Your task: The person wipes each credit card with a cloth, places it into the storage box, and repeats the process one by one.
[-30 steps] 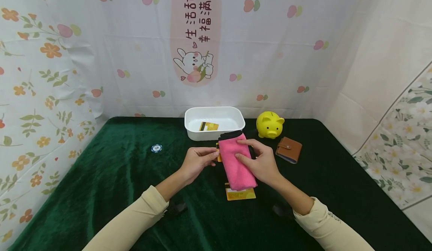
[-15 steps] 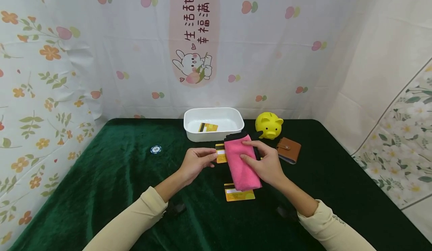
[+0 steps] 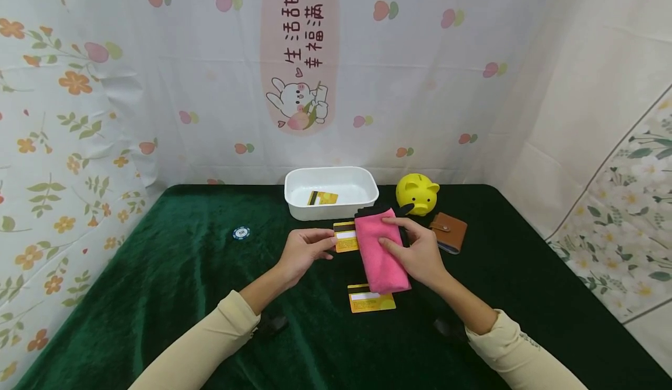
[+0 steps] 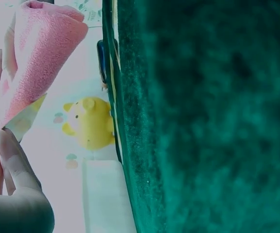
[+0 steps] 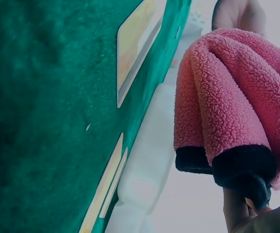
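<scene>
Two hands work near the middle of the frame: the left hand [image 3: 303, 253] pinches a yellow bank card [image 3: 345, 238] between thumb and fingers, while the right hand [image 3: 422, 252] grips a folded pink fleece cloth [image 3: 379, 256]. The relation that matters is where card meets cloth. The card extends rightward from the left fingers, its long axis running across the frame and its right end passing behind the cloth's left edge; the cloth's long axis runs up and down, leaning toward lower right. The left hand is nearer the card's exposed end.

The head view shows a second bank card [image 3: 364, 305] on the green surface [image 3: 315, 343], partly hidden by the cloth's lower end, and a white tray [image 3: 333, 211] at upper middle. It leaves height unclear; the left wrist view shows pale backdrop [image 4: 62, 189] between held card and surface, so the card is raised. Only the right wrist view shows the cloth's layered folds ending in black trim [image 5: 246, 165]; the held card cannot be made out there.
</scene>
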`<state>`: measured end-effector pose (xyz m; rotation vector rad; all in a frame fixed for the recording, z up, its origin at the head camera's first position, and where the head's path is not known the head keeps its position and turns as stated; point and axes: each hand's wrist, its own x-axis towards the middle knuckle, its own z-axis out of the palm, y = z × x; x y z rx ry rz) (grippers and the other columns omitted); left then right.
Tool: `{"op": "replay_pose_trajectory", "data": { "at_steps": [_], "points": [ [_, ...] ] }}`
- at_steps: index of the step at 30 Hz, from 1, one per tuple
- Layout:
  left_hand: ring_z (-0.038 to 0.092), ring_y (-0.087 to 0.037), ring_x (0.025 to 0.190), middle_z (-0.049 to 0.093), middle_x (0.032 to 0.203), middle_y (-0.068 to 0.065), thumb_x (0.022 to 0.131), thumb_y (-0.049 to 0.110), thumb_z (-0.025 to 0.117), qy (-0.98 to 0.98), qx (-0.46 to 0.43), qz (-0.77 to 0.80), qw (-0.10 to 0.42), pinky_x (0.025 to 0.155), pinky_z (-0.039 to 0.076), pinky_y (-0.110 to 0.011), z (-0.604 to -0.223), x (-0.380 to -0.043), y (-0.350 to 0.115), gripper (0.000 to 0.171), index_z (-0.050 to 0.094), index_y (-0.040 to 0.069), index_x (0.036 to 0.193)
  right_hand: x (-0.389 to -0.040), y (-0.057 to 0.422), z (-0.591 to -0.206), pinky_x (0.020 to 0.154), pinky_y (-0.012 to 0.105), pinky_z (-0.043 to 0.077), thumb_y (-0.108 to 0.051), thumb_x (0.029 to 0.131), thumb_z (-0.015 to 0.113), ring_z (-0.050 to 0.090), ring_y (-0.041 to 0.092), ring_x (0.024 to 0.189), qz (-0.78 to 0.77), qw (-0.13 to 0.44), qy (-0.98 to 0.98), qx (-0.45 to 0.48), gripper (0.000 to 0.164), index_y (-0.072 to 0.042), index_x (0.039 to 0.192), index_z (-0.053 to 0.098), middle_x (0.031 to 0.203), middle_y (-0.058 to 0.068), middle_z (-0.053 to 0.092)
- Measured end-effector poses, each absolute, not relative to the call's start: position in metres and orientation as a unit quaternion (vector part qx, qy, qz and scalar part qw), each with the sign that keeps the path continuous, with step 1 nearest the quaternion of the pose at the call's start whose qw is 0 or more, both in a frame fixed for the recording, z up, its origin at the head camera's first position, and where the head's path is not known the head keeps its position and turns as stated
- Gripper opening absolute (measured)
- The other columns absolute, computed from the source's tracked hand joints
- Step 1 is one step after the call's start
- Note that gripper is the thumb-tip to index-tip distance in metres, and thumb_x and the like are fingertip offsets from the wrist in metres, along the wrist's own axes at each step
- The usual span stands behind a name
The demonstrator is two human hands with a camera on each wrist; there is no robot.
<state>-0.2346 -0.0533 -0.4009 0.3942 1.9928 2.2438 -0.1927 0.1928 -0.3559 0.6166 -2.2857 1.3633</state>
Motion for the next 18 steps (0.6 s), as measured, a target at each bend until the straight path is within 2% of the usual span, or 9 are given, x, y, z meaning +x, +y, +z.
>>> {"op": "replay_pose_trajectory", "data": {
  "at_steps": [3, 10, 18],
  "points": [
    [0.068, -0.019, 0.084, 0.072, 0.105, -0.015, 0.093, 0.005, 0.068, 0.658, 0.129, 0.74, 0.057, 0.073, 0.059, -0.032, -0.4, -0.235, -0.054, 0.023, 0.069, -0.009, 0.111, -0.195, 0.194, -0.358, 0.076, 0.024, 0.053, 0.006, 0.084, 0.074, 0.059, 0.027, 0.099, 0.489, 0.199, -0.822, 0.213, 0.036, 0.004, 0.118, 0.066, 0.12, 0.023, 0.065],
    [0.068, -0.019, 0.085, 0.072, 0.106, -0.017, 0.093, 0.005, 0.068, 0.662, 0.108, 0.741, 0.044, 0.073, 0.059, -0.031, -0.401, -0.238, -0.056, 0.023, 0.069, -0.009, 0.111, -0.219, 0.212, -0.386, 0.081, 0.021, 0.051, -0.003, 0.085, 0.077, 0.058, 0.023, 0.104, 0.493, 0.206, -0.818, 0.212, 0.037, -0.006, 0.121, 0.068, 0.125, 0.013, 0.066],
    [0.068, -0.018, 0.084, 0.073, 0.105, -0.016, 0.094, 0.005, 0.067, 0.657, 0.095, 0.748, 0.027, 0.072, 0.059, -0.031, -0.397, -0.241, -0.06, 0.022, 0.069, -0.009, 0.111, -0.222, 0.215, -0.389, 0.077, 0.02, 0.052, -0.002, 0.085, 0.077, 0.057, 0.023, 0.1, 0.487, 0.206, -0.824, 0.204, 0.039, -0.005, 0.123, 0.067, 0.127, 0.014, 0.064]
  ]
}}
